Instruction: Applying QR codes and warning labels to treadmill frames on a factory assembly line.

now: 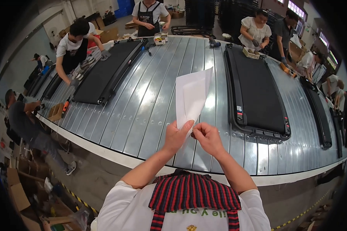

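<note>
Above the near edge of the metal slatted conveyor table (142,133), my left hand (177,135) grips a white sheet of paper (190,94) by its lower end, thumb on top. The sheet stands up and leans away from me; a second layer shows on its face. My right hand (207,138) is closed in a pinch at the sheet's lower right corner. What lies between those fingertips is too small to make out. To the right of my hands lies a black framed panel (256,92), flat on the slats.
Another black panel (110,73) lies at the far left, where a co-worker (75,50) leans over it. An orange-handled tool (65,106) rests near a cardboard box (56,111). A power drill (214,43) and a small basket (251,53) stand on the far side, near other people.
</note>
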A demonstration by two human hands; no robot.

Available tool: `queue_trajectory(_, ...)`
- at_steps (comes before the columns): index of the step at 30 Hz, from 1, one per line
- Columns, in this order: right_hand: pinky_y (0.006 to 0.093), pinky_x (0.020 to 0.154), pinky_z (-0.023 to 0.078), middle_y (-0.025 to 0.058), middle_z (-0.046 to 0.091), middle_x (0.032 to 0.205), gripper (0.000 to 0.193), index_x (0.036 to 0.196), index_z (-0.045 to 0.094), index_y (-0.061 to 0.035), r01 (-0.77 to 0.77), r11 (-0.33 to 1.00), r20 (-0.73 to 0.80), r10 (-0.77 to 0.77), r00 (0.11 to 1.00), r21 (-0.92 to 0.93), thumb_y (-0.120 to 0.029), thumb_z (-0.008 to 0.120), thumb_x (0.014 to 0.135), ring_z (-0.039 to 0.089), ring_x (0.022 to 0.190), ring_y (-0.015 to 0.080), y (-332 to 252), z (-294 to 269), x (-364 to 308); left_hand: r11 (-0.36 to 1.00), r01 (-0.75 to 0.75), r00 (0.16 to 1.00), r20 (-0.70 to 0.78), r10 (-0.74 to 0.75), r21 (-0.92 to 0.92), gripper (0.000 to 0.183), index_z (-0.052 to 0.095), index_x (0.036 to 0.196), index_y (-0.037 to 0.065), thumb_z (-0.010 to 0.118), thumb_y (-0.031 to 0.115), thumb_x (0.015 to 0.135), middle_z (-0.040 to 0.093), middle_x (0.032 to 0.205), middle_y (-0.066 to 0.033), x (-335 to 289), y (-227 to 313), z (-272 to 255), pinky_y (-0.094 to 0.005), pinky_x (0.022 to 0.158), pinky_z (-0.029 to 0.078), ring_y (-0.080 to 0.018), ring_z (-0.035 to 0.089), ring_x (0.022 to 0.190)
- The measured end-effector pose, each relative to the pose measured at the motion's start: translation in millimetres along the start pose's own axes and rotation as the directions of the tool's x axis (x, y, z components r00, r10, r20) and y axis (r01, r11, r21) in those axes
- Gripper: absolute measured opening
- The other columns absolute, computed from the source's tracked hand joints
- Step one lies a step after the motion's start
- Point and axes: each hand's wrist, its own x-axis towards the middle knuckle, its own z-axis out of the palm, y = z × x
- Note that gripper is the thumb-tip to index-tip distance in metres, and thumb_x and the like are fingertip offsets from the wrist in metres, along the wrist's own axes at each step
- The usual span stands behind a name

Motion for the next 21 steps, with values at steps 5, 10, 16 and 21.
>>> queue_trajectory(5,0.0211,0.06,0.044,0.0031,0.057,0.069,0.012,0.078,0.052,0.0024,0.042,0.998,-0.044,-0.044,0.998,-0.046,-0.008,0.051,0.083,0.054,0.065,0.0074,-4,11,4,0.998,-0.062,0.996,-0.065,0.06,-0.03,0.038,0.059,0.09,-0.003,0.06,0.034,0.079,0.06,0.075,-0.0041,10,-11,-6,-0.0235,0.058,0.045,-0.009,0.055,0.065)
queue_trajectory(10,0.0209,0.058,0.044,0.0039,0.057,0.068,0.01,0.078,0.053,0.0014,0.062,0.989,-0.05,-0.07,0.996,-0.132,-0.008,0.05,0.083,0.054,0.063,0.0077,-1,15,3,0.966,-0.052,0.998,-0.017,0.058,0.252,0.032,0.061,0.085,-0.003,0.059,0.028,0.08,0.062,0.07,-0.0065,13,-16,-21,-0.0259,0.059,0.045,-0.0104,0.056,0.065)
queue_trajectory(16,0.0221,0.058,0.046,0.0043,0.058,0.07,0.01,0.079,0.054,0.0,-0.071,0.95,-0.236,0.147,0.961,0.304,-0.008,0.05,0.083,0.055,0.062,0.0087,1,-8,12,0.971,-0.089,0.971,-0.196,0.134,0.222,0.031,0.062,0.088,-0.004,0.06,0.025,0.078,0.065,0.078,-0.0118,44,-28,-59,-0.0283,0.061,0.045,-0.013,0.059,0.068)
queue_trajectory(21,0.0265,0.056,0.045,0.0085,0.057,0.067,0.005,0.079,0.054,-0.0027,0.317,0.651,-0.184,-0.581,0.793,-0.689,-0.001,0.054,0.074,0.057,0.058,0.0197,-27,23,22,0.989,-0.069,0.99,-0.115,0.084,0.13,0.032,0.062,0.086,-0.005,0.06,0.026,0.078,0.064,0.077,-0.0087,45,-46,-53,-0.0261,0.062,0.045,-0.0104,0.056,0.068)
